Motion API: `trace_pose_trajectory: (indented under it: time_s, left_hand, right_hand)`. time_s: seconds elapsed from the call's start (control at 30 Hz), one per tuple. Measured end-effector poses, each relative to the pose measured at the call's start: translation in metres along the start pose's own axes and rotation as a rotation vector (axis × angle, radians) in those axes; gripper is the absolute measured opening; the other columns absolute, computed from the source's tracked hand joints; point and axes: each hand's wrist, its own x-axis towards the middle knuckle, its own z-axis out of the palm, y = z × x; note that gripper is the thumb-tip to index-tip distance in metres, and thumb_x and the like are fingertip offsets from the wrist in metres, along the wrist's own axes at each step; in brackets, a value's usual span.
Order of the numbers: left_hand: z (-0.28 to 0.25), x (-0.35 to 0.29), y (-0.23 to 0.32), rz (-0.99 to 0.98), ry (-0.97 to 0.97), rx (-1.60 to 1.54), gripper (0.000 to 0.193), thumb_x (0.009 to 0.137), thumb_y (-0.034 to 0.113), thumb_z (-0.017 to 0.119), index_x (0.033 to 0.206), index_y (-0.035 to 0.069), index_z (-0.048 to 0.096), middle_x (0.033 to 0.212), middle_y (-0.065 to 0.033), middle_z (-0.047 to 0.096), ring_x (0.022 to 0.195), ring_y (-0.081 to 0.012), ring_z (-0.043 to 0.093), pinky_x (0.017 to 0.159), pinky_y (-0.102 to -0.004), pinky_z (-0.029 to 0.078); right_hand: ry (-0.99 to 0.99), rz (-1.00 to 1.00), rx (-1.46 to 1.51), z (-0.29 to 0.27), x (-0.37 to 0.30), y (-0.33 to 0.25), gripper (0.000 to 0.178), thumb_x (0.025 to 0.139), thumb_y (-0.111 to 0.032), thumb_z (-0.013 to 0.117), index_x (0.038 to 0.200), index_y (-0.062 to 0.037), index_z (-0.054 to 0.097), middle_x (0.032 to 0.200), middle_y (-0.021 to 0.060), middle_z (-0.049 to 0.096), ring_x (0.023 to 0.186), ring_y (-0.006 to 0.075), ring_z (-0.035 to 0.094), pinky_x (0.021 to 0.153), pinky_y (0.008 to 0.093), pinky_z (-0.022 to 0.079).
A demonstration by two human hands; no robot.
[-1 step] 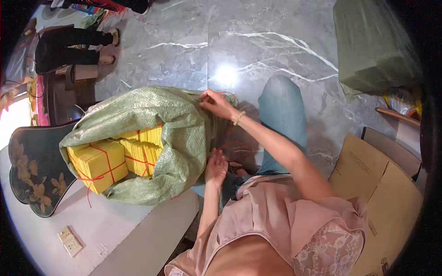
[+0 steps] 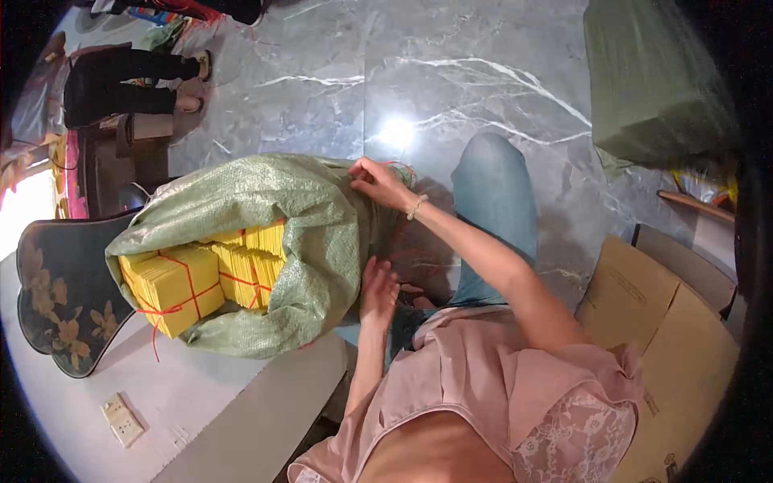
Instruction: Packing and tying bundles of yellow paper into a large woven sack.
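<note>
A green woven sack [image 2: 322,217] lies on its side with its mouth facing left. Inside show bundles of yellow paper pieces [image 2: 181,286] tied with red string [image 2: 189,282]. On the sack's right end, my right hand [image 2: 382,183], with a beaded bracelet [image 2: 417,207] at the wrist, has its fingers bent and closed on the fabric. Nearer to me, my left hand [image 2: 378,290] is open beside the sack's lower right side, fingers stretched out and slightly blurred. The sack hides what its far end rests on.
The sack's mouth lies over a white table [image 2: 266,410] with a wall socket panel [image 2: 122,420]. A dark chair back with painted flowers [image 2: 68,298] stands at left. Cardboard [image 2: 644,314] leans at right, and a green wrapped bale [image 2: 652,97] lies beyond. Another person's legs [image 2: 129,84] show at upper left.
My left hand has turned a little, its palm less in sight and its fingers slightly higher. The sack and my right hand look nearly unchanged.
</note>
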Motion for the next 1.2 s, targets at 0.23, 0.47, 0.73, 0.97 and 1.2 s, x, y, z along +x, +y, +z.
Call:
trace_pose_trajectory:
  time_s: [0.23, 0.47, 0.73, 0.97, 1.2]
  left_hand:
    - [0.14, -0.079, 0.079, 1.4, -0.038, 1.398, 0.032, 0.068, -0.001, 0.066, 0.099, 0.001, 0.055, 0.098, -0.0099, 0.058, 0.081, -0.0164, 0.054, 0.073, -0.0259, 0.044]
    - [0.168, -0.093, 0.142, 1.668, 0.498, 1.667, 0.069, 0.057, 0.015, 0.078, 0.117, 0.004, 0.045, 0.118, -0.0164, 0.04, 0.108, -0.0303, 0.038, 0.085, -0.0367, 0.036]
    - [0.164, -0.032, 0.147, 1.302, 0.45, 2.047, 0.07, 0.056, 0.027, 0.077, 0.118, 0.012, 0.047, 0.102, -0.0103, 0.046, 0.094, -0.031, 0.043, 0.083, -0.0442, 0.032]
    - [0.198, -0.027, 0.146, 1.235, 0.312, 2.322, 0.071, 0.054, 0.033, 0.077, 0.116, 0.016, 0.049, 0.127, -0.014, 0.034, 0.114, -0.0351, 0.03, 0.089, -0.0488, 0.026]
    - [0.181, 0.0, 0.169, 1.449, 0.162, 2.285, 0.01, 0.069, 0.014, 0.064, 0.077, 0.009, 0.061, 0.098, 0.0005, 0.057, 0.095, -0.0243, 0.046, 0.08, -0.0417, 0.034]
  right_hand:
    - [0.147, -0.051, -0.141, -0.007, 0.011, 0.019, 0.014, 0.074, -0.014, 0.057, 0.082, -0.0041, 0.051, 0.077, 0.011, 0.055, 0.073, 0.0249, 0.055, 0.065, 0.0335, 0.043]
    - [0.035, 0.333, 0.016, 0.004, -0.013, 0.036, 0.042, 0.073, -0.042, 0.064, 0.083, -0.0021, 0.056, 0.071, 0.0078, 0.058, 0.065, 0.0165, 0.054, 0.06, 0.03, 0.043]
    - [0.174, 0.171, -0.182, 0.006, -0.007, 0.026, 0.022, 0.074, -0.024, 0.059, 0.079, -0.0029, 0.055, 0.072, 0.0137, 0.059, 0.069, 0.0282, 0.057, 0.062, 0.0353, 0.044]
    - [0.199, 0.132, -0.013, 0.002, -0.021, -0.009, 0.018, 0.075, -0.018, 0.058, 0.077, -0.0018, 0.05, 0.066, 0.0133, 0.056, 0.065, 0.0271, 0.056, 0.059, 0.0366, 0.042]
    - [0.33, 0.063, -0.074, 0.025, -0.055, -0.023, 0.036, 0.076, -0.028, 0.063, 0.088, -0.0036, 0.039, 0.07, 0.0115, 0.049, 0.063, 0.0267, 0.052, 0.056, 0.0371, 0.041]
